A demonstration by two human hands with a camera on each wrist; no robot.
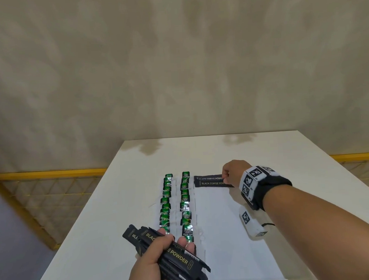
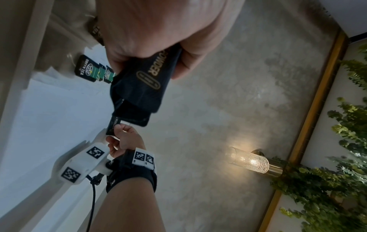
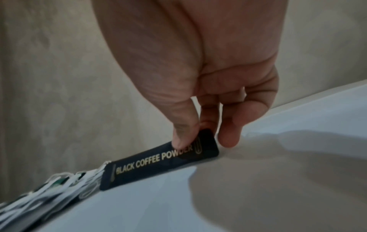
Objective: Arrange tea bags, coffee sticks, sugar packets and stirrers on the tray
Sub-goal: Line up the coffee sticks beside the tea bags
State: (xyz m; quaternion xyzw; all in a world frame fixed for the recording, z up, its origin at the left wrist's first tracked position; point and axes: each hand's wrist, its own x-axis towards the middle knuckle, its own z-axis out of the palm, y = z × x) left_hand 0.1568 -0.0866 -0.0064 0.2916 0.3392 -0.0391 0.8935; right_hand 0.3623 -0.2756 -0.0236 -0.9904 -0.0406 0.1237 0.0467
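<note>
Right hand (image 1: 231,171) pinching the end of a flat black "BLACK COFFEE POWDER" stick (image 3: 158,163) beside two columns of green tea bags (image 1: 185,204), left hand (image 1: 156,267) gripping a bundle of black sticks (image 1: 163,252).

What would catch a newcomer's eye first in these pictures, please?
Two long columns of green tea bags run down the white tray. Right of their far end, the right hand pinches a black coffee stick, with a second stick alongside. Nearest the camera, the left hand grips a bundle of coffee sticks.
</note>
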